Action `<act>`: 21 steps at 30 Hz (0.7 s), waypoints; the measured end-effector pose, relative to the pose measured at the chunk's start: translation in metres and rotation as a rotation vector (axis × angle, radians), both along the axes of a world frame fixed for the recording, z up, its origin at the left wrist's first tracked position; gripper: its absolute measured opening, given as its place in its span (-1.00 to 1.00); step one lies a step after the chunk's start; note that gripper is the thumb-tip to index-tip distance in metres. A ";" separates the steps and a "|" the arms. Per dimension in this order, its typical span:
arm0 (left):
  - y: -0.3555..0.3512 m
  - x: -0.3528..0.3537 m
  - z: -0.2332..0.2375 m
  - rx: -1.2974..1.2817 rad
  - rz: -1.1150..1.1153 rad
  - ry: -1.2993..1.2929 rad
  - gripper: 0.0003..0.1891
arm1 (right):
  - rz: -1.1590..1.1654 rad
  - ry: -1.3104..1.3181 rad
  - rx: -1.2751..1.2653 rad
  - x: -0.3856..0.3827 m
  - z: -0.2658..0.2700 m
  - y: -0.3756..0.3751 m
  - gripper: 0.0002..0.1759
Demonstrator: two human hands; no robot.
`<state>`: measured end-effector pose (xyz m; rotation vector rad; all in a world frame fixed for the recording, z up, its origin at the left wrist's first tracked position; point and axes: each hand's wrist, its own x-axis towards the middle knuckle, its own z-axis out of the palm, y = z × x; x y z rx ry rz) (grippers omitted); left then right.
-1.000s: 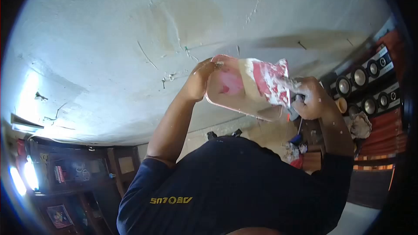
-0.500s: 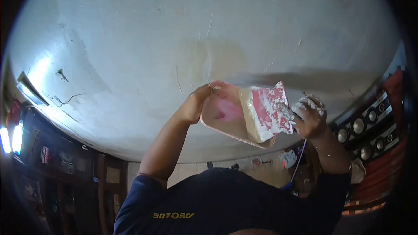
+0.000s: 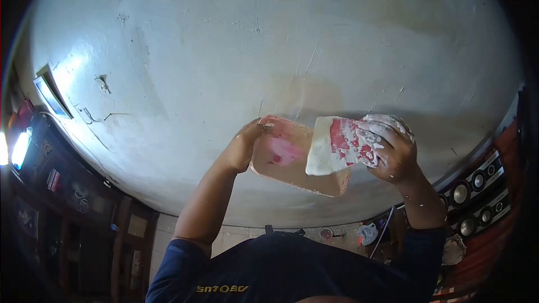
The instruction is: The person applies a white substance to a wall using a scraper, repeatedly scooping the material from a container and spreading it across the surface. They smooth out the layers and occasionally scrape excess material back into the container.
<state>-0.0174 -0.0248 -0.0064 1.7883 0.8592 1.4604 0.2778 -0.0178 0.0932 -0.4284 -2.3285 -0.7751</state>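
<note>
My left hand (image 3: pixel 242 147) is closed on the upper left rim of a pinkish tray (image 3: pixel 275 168), whose inside shows a bright pink patch. In my right hand (image 3: pixel 396 151) is a red spreader (image 3: pixel 339 137) smeared with white paste; its wide pale edge lies over the tray's right part. White paste coats my right fingers, which wrap round the narrow end of the spreader. Whether the spreader touches the tray is unclear.
A large pale wall (image 3: pixel 213 50) with cracks and stains fills the view ahead. Dark cabinets (image 3: pixel 84 241) stand at lower left, near a bright lamp (image 3: pixel 22 148). Speakers (image 3: pixel 461 193) are at the right, beside a red curtain (image 3: pixel 477 247).
My right hand has closed round the spreader's narrow end, and the spreader has turned and shifted left, with a pale, paste-covered edge now showing. The tray has moved slightly left and down.
</note>
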 end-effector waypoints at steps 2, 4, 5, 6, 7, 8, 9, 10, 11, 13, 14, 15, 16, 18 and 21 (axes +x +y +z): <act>-0.009 0.001 0.010 0.099 0.033 0.071 -0.64 | 0.037 0.045 -0.082 -0.002 0.002 0.000 -0.68; -0.015 0.000 0.018 -0.139 -0.101 -0.227 -0.64 | 0.079 0.110 -0.155 -0.008 0.000 0.002 -0.72; -0.007 -0.008 0.010 -0.139 -0.100 -0.232 -0.64 | 0.119 0.178 -0.228 -0.014 0.000 0.004 -0.75; 0.003 -0.018 0.004 -0.127 -0.067 -0.204 -0.63 | 0.143 0.218 -0.268 -0.022 0.003 0.005 -0.81; 0.008 -0.025 -0.001 -0.113 -0.035 -0.175 -0.62 | 0.143 0.218 -0.268 -0.029 0.002 0.008 -0.81; 0.007 -0.029 -0.005 -0.114 -0.037 -0.174 -0.62 | 0.212 0.292 -0.307 -0.036 0.000 0.013 -0.84; -0.003 -0.029 0.005 -0.213 -0.053 -0.300 -0.61 | 0.279 0.368 -0.345 -0.044 0.001 0.017 -0.88; -0.009 -0.030 0.011 -0.314 -0.070 -0.426 -0.60 | 0.236 0.325 -0.268 -0.053 0.010 0.016 -0.89; -0.009 -0.033 0.009 -0.323 -0.076 -0.422 -0.60 | 0.276 0.453 -0.436 -0.066 0.007 0.023 -0.87; -0.005 -0.043 0.007 -0.460 -0.172 -0.634 -0.60 | 0.373 0.610 -0.682 -0.092 0.010 0.041 -0.82; 0.000 -0.046 0.000 -0.405 -0.191 -0.596 -0.60 | 0.355 0.657 -0.751 -0.101 0.011 0.051 -0.82; -0.003 -0.048 -0.002 -0.411 -0.193 -0.591 -0.60 | 0.341 0.683 -0.751 -0.113 0.013 0.062 -0.81; -0.008 -0.048 -0.005 -0.253 -0.181 -0.488 -0.61 | 0.294 0.680 -0.761 -0.122 0.020 0.068 -0.79; -0.005 -0.051 -0.005 -0.466 -0.172 -0.651 -0.61 | 0.244 0.680 -0.770 -0.130 0.033 0.085 -0.76; -0.016 -0.051 -0.007 -0.166 -0.041 -0.238 -0.59 | 0.019 0.713 -0.539 -0.119 0.045 0.102 -0.71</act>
